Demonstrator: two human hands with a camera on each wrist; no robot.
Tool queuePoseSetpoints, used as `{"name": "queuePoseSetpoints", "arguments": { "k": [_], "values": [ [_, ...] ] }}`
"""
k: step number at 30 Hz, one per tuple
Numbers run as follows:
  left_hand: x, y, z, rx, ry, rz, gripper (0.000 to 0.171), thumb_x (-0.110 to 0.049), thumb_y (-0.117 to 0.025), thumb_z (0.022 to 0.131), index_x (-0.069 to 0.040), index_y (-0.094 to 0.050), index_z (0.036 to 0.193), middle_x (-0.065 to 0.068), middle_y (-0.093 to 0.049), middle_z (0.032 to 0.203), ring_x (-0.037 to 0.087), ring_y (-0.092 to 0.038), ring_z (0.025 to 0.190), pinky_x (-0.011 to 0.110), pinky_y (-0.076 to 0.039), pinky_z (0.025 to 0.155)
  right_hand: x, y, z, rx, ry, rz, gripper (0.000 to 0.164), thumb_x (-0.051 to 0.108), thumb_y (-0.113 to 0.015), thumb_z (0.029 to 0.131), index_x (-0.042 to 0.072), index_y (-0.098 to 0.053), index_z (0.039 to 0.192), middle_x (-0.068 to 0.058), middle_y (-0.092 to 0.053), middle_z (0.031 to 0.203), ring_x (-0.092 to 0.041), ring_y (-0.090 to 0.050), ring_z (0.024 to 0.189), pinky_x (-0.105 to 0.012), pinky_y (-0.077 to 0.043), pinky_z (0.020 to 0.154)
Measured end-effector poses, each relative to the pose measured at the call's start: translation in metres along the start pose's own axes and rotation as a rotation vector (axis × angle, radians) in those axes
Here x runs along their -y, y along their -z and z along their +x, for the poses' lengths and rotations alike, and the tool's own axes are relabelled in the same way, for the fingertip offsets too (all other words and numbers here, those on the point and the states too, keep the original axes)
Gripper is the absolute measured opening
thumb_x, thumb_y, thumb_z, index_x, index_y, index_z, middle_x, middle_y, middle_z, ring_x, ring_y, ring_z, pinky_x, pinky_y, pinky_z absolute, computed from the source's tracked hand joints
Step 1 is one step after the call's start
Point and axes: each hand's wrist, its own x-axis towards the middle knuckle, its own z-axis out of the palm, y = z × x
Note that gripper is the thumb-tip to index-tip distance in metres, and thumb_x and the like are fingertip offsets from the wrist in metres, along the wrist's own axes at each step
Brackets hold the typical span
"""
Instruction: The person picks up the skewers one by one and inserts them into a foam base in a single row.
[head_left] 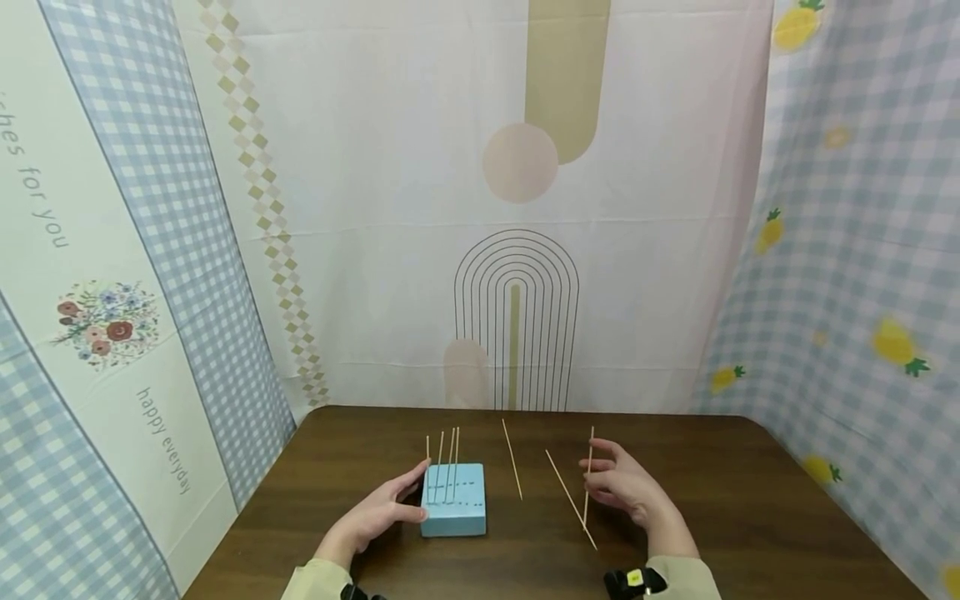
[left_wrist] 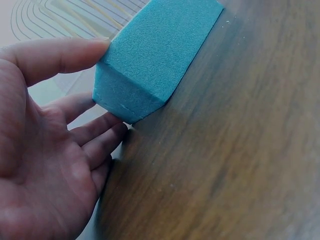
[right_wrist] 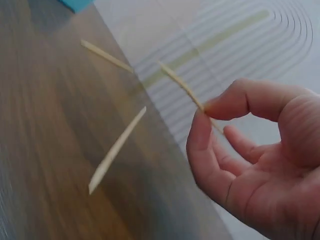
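Observation:
A light blue foam block (head_left: 453,525) lies on the table with several thin wooden sticks (head_left: 439,450) standing in its left part. Dotted marks run in rows across its top. My left hand (head_left: 382,510) holds the block at its left end, thumb at the near corner and fingers on the far side; the left wrist view shows the thumb on the block's edge (left_wrist: 150,55). Between thumb and forefinger, my right hand (head_left: 626,487) pinches another wooden stick (right_wrist: 180,85), roughly upright in the head view and right of the block.
Two loose sticks lie on the brown table (head_left: 750,500): one stick (head_left: 512,460) just right of the block, another stick (head_left: 564,486) close to the right hand. A patterned cloth (head_left: 375,250) hangs behind the table, with checked cloths on both sides.

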Motion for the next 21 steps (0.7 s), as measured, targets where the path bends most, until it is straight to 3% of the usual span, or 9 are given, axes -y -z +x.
{"name": "queuePoseSetpoints", "arguments": {
  "k": [5,9,15,21],
  "values": [
    [0.001,0.000,0.000,0.011,0.016,-0.022,0.092,-0.019,-0.074,0.094,0.000,-0.024,0.169,0.029,-0.021,0.172,0.049,-0.023,0.158,0.061,-0.021,0.122,0.016,-0.022,-0.001,0.051,0.080,-0.001,0.092,-0.012,-0.065,0.086,0.004,-0.024,0.166,-0.025,-0.063,0.136,-0.025,-0.068,0.102,-0.037,-0.058,0.081],
    [0.001,0.000,0.000,0.017,0.021,-0.030,0.092,-0.020,-0.073,0.095,-0.001,-0.023,0.169,0.029,-0.020,0.173,0.048,-0.022,0.158,0.062,-0.021,0.122,0.027,-0.045,-0.001,0.020,0.136,-0.038,0.091,-0.009,-0.067,0.089,0.005,-0.024,0.167,-0.018,-0.072,0.124,-0.023,-0.070,0.099,-0.039,-0.057,0.083],
    [0.001,0.001,0.001,0.017,0.028,-0.032,0.091,-0.018,-0.073,0.096,-0.002,-0.022,0.170,0.028,-0.019,0.173,0.049,-0.021,0.158,0.063,-0.020,0.122,0.036,-0.095,-0.003,-0.038,0.231,0.019,0.063,-0.006,-0.064,0.096,0.002,-0.046,0.155,-0.013,-0.076,0.105,-0.021,-0.069,0.087,-0.043,-0.058,0.083],
    [0.008,0.003,0.001,0.036,-0.007,-0.026,0.094,-0.025,-0.076,0.095,-0.003,-0.024,0.169,0.028,-0.020,0.173,0.051,-0.022,0.157,0.063,-0.023,0.122,0.046,-0.142,-0.014,-0.043,0.346,0.073,0.050,0.002,-0.063,0.105,0.010,-0.055,0.154,-0.011,-0.075,0.102,-0.022,-0.069,0.087,-0.033,-0.060,0.081]
  ]
}}
